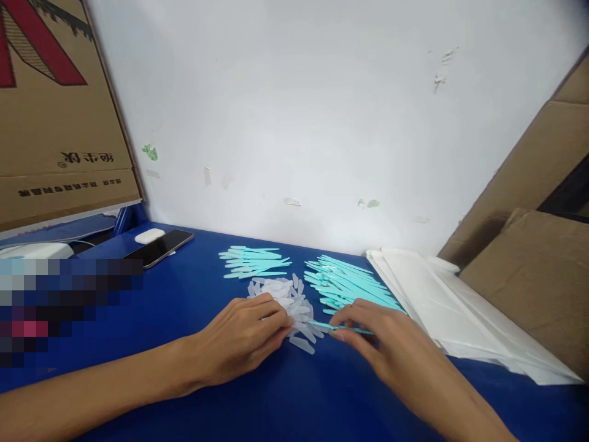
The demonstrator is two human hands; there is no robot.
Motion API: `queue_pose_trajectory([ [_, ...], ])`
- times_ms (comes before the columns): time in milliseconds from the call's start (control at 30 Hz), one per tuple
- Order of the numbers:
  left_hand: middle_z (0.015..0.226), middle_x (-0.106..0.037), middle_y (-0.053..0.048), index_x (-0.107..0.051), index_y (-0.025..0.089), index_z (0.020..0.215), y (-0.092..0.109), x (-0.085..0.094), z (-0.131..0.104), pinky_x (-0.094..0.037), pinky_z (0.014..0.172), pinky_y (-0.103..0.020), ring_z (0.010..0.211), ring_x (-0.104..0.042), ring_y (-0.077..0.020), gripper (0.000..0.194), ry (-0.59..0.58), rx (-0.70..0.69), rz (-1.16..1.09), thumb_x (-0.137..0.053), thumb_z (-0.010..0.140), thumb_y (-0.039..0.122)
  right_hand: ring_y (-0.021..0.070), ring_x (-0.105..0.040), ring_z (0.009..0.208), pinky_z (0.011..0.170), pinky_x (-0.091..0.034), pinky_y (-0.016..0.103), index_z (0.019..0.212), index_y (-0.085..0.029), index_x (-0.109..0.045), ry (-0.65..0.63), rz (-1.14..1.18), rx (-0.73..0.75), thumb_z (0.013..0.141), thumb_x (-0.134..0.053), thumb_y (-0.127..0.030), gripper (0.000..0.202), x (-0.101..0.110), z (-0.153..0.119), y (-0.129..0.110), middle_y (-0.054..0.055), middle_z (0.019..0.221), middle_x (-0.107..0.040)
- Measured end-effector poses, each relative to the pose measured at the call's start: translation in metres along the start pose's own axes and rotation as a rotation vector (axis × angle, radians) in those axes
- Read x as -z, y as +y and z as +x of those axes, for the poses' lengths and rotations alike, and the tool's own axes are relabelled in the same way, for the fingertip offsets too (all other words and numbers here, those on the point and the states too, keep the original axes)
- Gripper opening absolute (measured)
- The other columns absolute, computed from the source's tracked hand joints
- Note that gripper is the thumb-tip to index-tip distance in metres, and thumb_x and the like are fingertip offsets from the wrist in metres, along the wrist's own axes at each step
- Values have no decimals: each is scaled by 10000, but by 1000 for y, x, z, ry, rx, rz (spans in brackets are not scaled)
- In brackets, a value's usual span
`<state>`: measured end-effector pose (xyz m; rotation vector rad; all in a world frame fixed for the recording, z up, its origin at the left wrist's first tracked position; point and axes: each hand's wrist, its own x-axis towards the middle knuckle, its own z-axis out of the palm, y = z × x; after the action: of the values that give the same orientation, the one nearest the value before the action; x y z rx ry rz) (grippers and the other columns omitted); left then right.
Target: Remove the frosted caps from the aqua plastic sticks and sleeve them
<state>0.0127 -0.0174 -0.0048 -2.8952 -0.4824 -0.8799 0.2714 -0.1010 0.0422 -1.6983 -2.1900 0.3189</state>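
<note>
My right hand pinches a thin teal stick, whose tip points left toward my left hand. My left hand is closed at the near left side of a pile of translucent white caps; what its fingertips hold is too small to make out. Behind my right hand lies a large heap of teal sticks. A smaller group of teal sticks lies beyond the caps, to the left.
A phone and a white case lie at the back left of the blue table. White plastic bags lie at the right, beside cardboard. A large printed box stands at the left. The wall rises behind.
</note>
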Motion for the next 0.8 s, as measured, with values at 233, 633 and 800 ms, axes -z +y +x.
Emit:
queue_pose_trajectory([
  [233,921,-713,-57,-634,177,1073,-2,0,-1,-546,719,-224,821,-678,-150,131,69,-45,6,-514,1023,158,185,-649,920,774,-440,307,1064,-341,-689,-4,31,16,1032,-532,-366,162,-1,1,-5,-25,1039,-694],
  [633,984,-726,-48,-615,171,1087,-5,-1,-5,-543,673,-223,813,-695,-143,124,133,-51,2,-576,984,114,193,-665,927,771,-466,309,1106,-340,-687,1,54,25,1025,-540,-388,174,-2,1,-4,-9,1067,-695],
  [800,989,-726,-31,-626,192,1100,-6,-1,-7,-542,705,-218,836,-693,-132,137,133,-35,-41,-598,983,127,197,-662,933,776,-465,312,1093,-333,-681,-7,54,17,1025,-545,-356,154,-3,0,-4,-3,1069,-688],
])
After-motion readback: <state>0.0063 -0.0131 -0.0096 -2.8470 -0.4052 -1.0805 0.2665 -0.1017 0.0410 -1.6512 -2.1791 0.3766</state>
